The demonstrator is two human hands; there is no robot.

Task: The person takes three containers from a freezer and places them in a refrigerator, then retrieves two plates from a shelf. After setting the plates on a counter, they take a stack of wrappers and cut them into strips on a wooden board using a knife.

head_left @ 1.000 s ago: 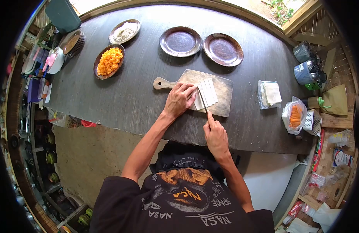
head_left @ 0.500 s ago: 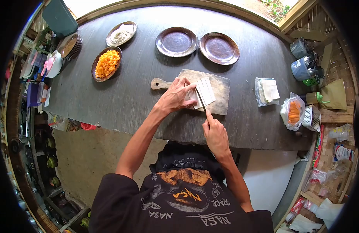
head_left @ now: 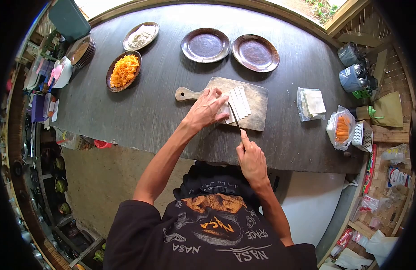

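On the wooden cutting board (head_left: 258, 101) lies a stack of thin white sheets that look like pastry wrappers, partly cut into strips (head_left: 240, 101). My left hand (head_left: 207, 108) presses the uncut part down, thumb and fingers around it and covering much of it. In my right hand (head_left: 252, 155) is a knife (head_left: 235, 117), fingers closed around its handle. Its blade rests at the stack, between my left fingertips and the strips. More square white wrappers (head_left: 314, 103) sit in an open plastic bag to the right of the board.
Two brown plates (head_left: 205, 45) (head_left: 256, 53) stand beyond the board. At the left are a bowl of orange diced pieces (head_left: 124, 71) and a dish of white powder (head_left: 142, 37). A bag of carrots (head_left: 342, 129) lies beside a white basket (head_left: 362, 136) near the right edge.
My right hand has drawn the knife slightly back toward me. My left hand keeps its place on the stack. The whole view has shifted a little.
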